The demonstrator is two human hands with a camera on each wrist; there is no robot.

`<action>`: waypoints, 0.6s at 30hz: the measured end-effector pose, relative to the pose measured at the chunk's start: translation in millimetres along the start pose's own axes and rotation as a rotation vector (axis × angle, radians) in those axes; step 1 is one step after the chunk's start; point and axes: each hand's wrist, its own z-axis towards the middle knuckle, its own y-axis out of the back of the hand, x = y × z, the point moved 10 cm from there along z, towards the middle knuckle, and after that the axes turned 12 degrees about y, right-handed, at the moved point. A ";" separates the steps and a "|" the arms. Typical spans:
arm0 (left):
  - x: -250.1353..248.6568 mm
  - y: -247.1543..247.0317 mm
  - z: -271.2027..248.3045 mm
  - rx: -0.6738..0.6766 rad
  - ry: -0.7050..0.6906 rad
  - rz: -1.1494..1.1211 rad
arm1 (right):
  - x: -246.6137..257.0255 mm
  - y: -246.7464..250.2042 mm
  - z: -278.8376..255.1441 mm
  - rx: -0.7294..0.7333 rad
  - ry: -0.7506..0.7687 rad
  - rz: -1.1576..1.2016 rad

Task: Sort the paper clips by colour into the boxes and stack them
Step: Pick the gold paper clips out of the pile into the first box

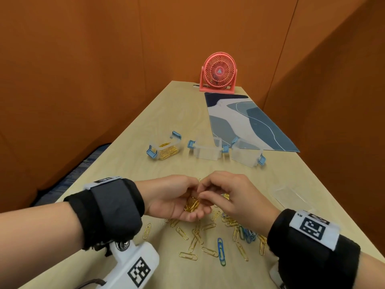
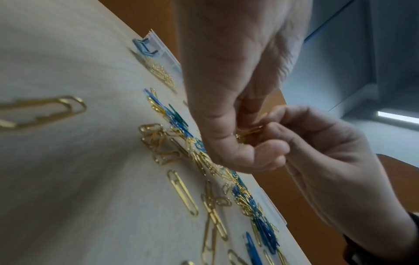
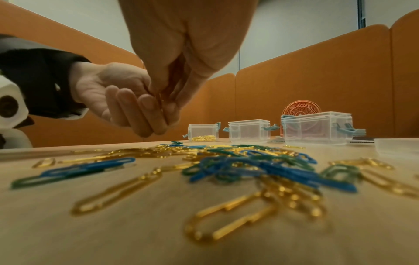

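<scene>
My left hand (image 1: 187,198) is cupped palm up just above the table and holds a bunch of gold paper clips (image 1: 192,203). My right hand (image 1: 201,191) reaches into that palm, its fingertips (image 3: 158,89) pinching a gold clip (image 3: 160,98). Below both hands, loose gold clips (image 1: 188,256), a blue clip (image 1: 220,250) and a blue-green heap (image 1: 248,233) lie scattered. Three clear boxes with blue latches stand open farther back: the left box (image 1: 164,150) holds gold clips, while the middle box (image 1: 207,151) and right box (image 1: 245,154) look empty.
A clear lid (image 1: 291,197) lies on the table to the right of my hands. A blue patterned mat (image 1: 245,122) and a pink fan (image 1: 218,73) sit at the far end. Orange partition walls close in the wooden table (image 1: 129,163).
</scene>
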 end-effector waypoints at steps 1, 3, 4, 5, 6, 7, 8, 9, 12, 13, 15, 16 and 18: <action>0.0 -1.5 0.6 0.005 0.010 0.011 | -0.8 -0.6 0.1 0.009 0.001 -0.014; 1.5 3.0 0.7 -0.025 0.043 0.051 | -4.6 -0.3 -0.6 0.013 -0.012 -0.070; 2.5 8.6 0.7 -0.051 0.066 0.079 | -8.2 -0.2 -1.4 0.018 -0.036 -0.104; 3.1 15.6 0.1 -0.081 0.089 0.114 | -13.3 -1.2 -2.9 0.039 -0.075 -0.136; 2.2 24.3 -0.7 -0.120 0.108 0.157 | -19.2 -3.7 -5.2 0.081 -0.123 -0.158; -1.3 34.1 -2.5 -0.169 0.116 0.208 | -25.0 -8.2 -7.7 0.145 -0.168 -0.166; -7.8 45.7 -4.8 -0.227 0.111 0.256 | -28.8 -13.9 -10.3 0.218 -0.198 -0.161; -17.0 57.9 -7.8 -0.290 0.097 0.293 | -30.5 -20.1 -13.0 0.292 -0.212 -0.148; -53.2 98.6 -18.4 -0.458 0.029 0.295 | -22.5 -39.2 -17.1 0.467 -0.163 -0.106; -65.8 112.5 -23.5 -0.508 0.001 0.253 | -18.1 -44.9 -17.6 0.508 -0.129 -0.106; -88.6 138.5 -36.6 -0.614 -0.058 0.120 | -11.7 -51.9 -18.0 0.563 -0.073 -0.129; -98.6 148.6 -43.1 -0.664 -0.091 0.058 | -10.9 -53.1 -18.2 0.579 -0.064 -0.142; -114.7 159.2 -51.2 -0.724 -0.147 -0.041 | -11.7 -54.7 -18.3 0.610 -0.052 -0.168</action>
